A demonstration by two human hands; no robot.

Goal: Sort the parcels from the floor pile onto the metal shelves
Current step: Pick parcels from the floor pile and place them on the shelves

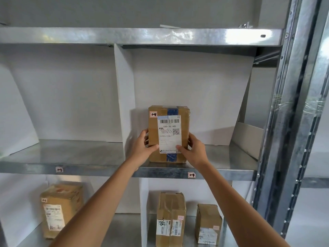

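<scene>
A brown cardboard parcel (168,122) with a white shipping label and blue tape stands upright on the middle metal shelf (222,172), in the compartment tagged 1-4. My left hand (142,148) grips its lower left side, thumb across the front. My right hand (195,149) grips the lower right side, thumb on the label's bottom corner. The parcel's base rests on the shelf near the front edge.
A white divider (124,97) separates this compartment from the one on its left, tagged 1-3. The shelf below holds three brown parcels (60,209) (170,220) (208,223). A steel upright post (292,104) bounds the right side. Another shelf (142,36) spans overhead.
</scene>
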